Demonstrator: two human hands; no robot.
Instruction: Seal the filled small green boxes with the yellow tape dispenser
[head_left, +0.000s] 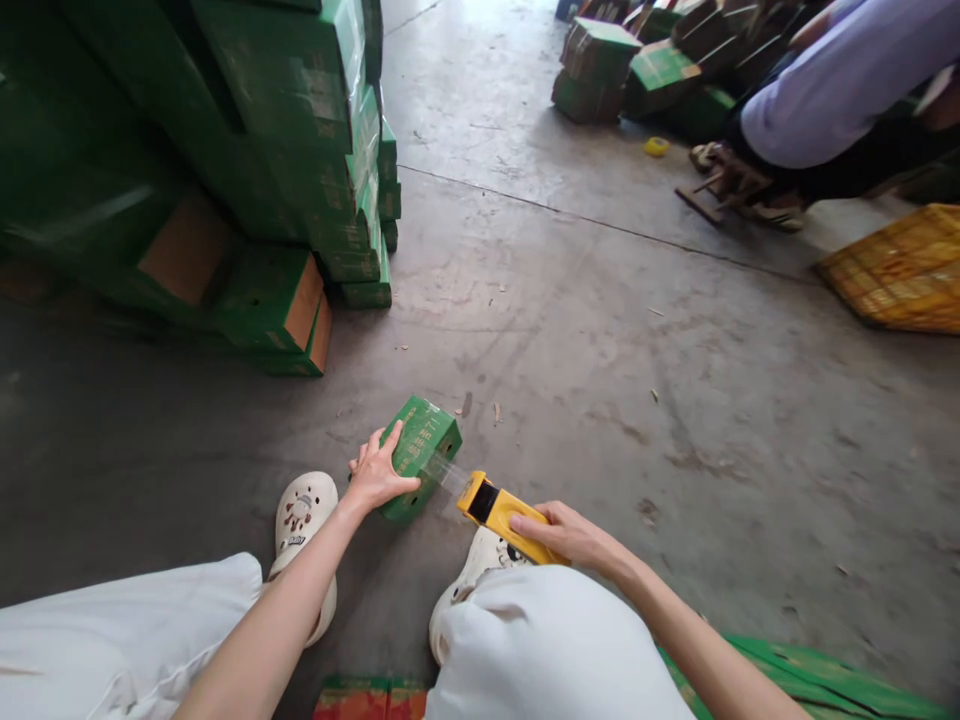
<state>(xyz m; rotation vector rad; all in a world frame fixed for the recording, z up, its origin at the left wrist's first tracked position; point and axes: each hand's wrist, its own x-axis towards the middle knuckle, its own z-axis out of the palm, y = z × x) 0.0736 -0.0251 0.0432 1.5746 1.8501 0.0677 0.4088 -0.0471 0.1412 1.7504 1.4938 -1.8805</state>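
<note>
- Left hand (379, 472): fingers spread wide, index finger laid on the printed upper face of the green box (433, 437), thumb along its near part; it has hold of the box's left end.
- Green box: low down at the floor (525, 360), ahead of the feet and between the two hands; its underside is hidden, so full contact with the floor cannot be confirmed. Pale lettering on the upper face, small dark holes in the side toward the right hand.
- Right hand (559, 535): closed around the yellow tape dispenser (502, 508), thumb on top; the remaining fingers are mostly hidden.
- Clear tape (445, 473): stretched between the dispenser's head and the box's side; the dispenser itself is apart from the box.
- Left shoe (304, 508): pale, with charms, just beside the left hand. Right shoe (469, 580): partly covered by the white trousers (555, 640) and the dispenser.
- Left background: a tall stack of green boxes (300, 150), some with bare brown ends.
- Upper right: a co-worker in a lavender top (825, 105), bent low near a heap of green boxes (664, 70); a yellow tape roll (655, 147) lies on the floor nearby.
- Right edge: a yellow crate (900, 265).
- Bottom right: green cardboard (832, 670), partly behind the right forearm.
</note>
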